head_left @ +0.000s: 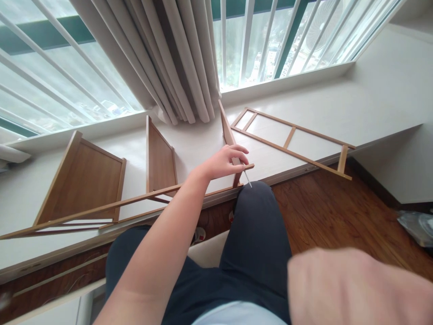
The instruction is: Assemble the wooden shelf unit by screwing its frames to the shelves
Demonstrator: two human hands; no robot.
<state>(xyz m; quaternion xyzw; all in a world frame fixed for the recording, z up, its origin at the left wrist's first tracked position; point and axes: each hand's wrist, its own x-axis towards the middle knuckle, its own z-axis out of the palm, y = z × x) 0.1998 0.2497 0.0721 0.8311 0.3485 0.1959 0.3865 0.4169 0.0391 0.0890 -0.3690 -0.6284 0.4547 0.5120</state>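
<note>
The person is sitting at the white window ledge, apparently working on a joint of the wooden frame: a long near rail is running along three upright panels, left, middle and right. That assembly is standing on the ledge, left to centre; a separate ladder-like frame is lying at right, its near end overhanging the edge. Step in hand looks like fastening or checking the rail's right end, where a thin metal rod is hanging down toward the right knee. Bolt or hex key, can't tell. Next move seems to be calling for a steady rail, the joint lined up with the right panel, and the rod guided straight; a tilted rod could be binding. Left hand is reaching far with the forearm slanting across the lap, wrist slightly bent, palm mostly down. Its thumb and index are curling together at the rail end; whether they're pinching rail, rod or both, can't tell. Right hand is hovering near, at right, close to the camera and blurred, apart from the frame. Its fingers are hiding; grip unclear.
</note>
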